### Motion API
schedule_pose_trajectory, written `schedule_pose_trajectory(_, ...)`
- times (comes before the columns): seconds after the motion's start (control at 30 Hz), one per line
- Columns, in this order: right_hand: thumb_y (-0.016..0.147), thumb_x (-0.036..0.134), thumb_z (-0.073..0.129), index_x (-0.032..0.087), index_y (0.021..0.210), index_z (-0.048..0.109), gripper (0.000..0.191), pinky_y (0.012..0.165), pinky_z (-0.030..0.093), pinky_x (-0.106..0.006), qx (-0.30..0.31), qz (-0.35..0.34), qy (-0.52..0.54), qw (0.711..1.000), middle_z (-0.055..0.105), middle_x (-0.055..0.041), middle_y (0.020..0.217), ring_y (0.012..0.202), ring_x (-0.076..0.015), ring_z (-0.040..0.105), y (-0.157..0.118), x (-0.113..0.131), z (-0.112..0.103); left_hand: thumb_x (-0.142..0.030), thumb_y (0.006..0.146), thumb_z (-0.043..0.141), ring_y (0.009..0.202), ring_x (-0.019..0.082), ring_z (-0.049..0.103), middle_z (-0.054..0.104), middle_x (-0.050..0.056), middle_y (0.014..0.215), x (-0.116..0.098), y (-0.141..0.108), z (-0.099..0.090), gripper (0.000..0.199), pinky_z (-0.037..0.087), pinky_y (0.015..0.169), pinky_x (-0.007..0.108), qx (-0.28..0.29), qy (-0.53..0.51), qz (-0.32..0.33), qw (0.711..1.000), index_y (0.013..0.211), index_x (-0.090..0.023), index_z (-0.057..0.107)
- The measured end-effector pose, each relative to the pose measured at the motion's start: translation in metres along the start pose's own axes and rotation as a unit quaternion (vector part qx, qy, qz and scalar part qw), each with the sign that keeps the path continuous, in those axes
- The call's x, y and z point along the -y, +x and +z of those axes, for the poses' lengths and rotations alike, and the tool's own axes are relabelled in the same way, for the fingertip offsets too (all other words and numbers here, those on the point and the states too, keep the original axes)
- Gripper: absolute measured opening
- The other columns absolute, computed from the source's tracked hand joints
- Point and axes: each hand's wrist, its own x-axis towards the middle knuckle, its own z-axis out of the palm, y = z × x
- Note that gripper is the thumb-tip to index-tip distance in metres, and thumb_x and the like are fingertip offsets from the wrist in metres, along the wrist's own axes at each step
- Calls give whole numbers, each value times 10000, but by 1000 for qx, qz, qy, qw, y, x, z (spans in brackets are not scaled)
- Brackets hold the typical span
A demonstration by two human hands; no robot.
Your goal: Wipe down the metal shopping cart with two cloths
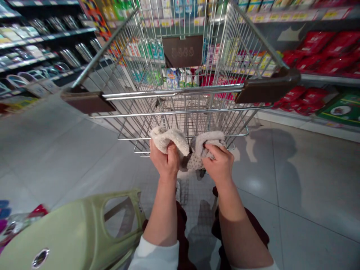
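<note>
Beside the wire cart point(182, 51), fingers point(215, 151) of both hands point(222, 165) clutch fabric point(180, 140).

Green stool point(66, 225) at 8 o'clock cut off, btm edge; 10 o'clock shelf goods point(54, 24) blurred; 2 o'clock price tag point(334, 14) illeg.; L hand point(164, 163) partly hid by cream cloth point(180, 140).

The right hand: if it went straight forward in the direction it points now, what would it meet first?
Beyond the grey cloth it holds, the right hand would probably meet the near end of the shopping cart first; the gap is hard to judge.
</note>
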Motion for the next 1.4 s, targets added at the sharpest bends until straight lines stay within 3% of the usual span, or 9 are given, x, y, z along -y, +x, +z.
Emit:
schedule_pose_trajectory(0.2, 795, 386, 611, 355, 1030, 763, 281, 725, 463, -288, 258, 107, -100, 955, 740, -19, 926, 834, -197, 653, 4, -16, -5, -397, 899, 522, 894, 188, 638, 653, 43, 930, -8, 1, 0, 258, 474, 770, 299, 18, -25, 14, 999, 989, -170, 607)
schedule_pose_trajectory(0.33, 783, 287, 601, 318, 983, 767, 262, 738, 457, -259, 316, 51, -86, 943, 737, -11, 894, 830, -170, 652, 6, -24, -18, -406, 901, 516, 903, 189, 632, 644, 43, 937, -10, 0, 1, 263, 472, 776, 299, 29, -31, 17, 999, 986, -173, 603)
schedule_pose_trajectory(0.47, 803, 293, 595, 280, 1031, 754, 278, 833, 483, -246, 121, -25, 56, 991, 721, -14, 988, 914, -155, 643, 6, -12, -21, -447, 899, 502, 855, 189, 617, 623, 35, 871, -13, -1, 1, 285, 465, 756, 303, 39, -6, 8, 999, 919, -178, 594)
schedule_pose_trajectory(0.57, 799, 254, 558, 265, 1026, 759, 304, 889, 479, -287, -26, 20, 8, 999, 708, -54, 979, 930, -186, 628, 1, -3, -6, -463, 907, 486, 883, 195, 628, 645, 46, 904, -18, -2, 2, 307, 469, 771, 304, 53, -11, -1, 999, 928, -178, 601)
schedule_pose_trajectory(0.8, 790, 312, 589, 273, 1055, 742, 308, 737, 436, -284, 71, 130, -107, 983, 699, -71, 941, 834, -200, 602, 0, -5, 8, -446, 897, 505, 823, 185, 639, 658, 33, 874, -24, -7, 1, 286, 474, 737, 291, 85, -21, -7, 996, 945, -187, 616)
schedule_pose_trajectory(0.97, 770, 309, 615, 343, 1054, 737, 311, 653, 388, -265, 198, 146, -120, 962, 716, -29, 942, 769, -180, 598, 10, -20, -14, -414, 872, 515, 963, 239, 621, 649, 83, 992, -8, 2, -6, 292, 467, 848, 362, -50, 81, 12, 995, 1033, -188, 607)
schedule_pose_trajectory(1.03, 772, 310, 620, 347, 1074, 730, 323, 667, 400, -261, 206, 136, -103, 964, 719, -16, 976, 788, -174, 603, 10, -25, -17, -395, 866, 506, 995, 254, 598, 638, 91, 998, -2, 10, -7, 274, 436, 950, 416, -37, 115, 17, 993, 1016, -188, 604)
schedule_pose_trajectory(1.2, 787, 305, 600, 291, 1024, 737, 275, 813, 472, -297, 86, 112, -31, 989, 702, -27, 982, 899, -192, 625, 8, -25, -14, -386, 848, 500, 933, 249, 585, 628, 62, 897, -1, 23, -3, 247, 302, 1105, 499, 53, 156, 4, 986, 936, -186, 616)
schedule_pose_trajectory(1.4, 795, 295, 579, 225, 1286, 585, 497, 943, 489, -330, -81, 61, -17, 995, 652, -79, 1232, 1098, -222, 621, 4, -12, -5, -389, 835, 492, 826, 239, 554, 595, 50, 797, -9, 23, -7, 220, 415, 812, 374, 55, 135, -2, 989, 874, -200, 598)
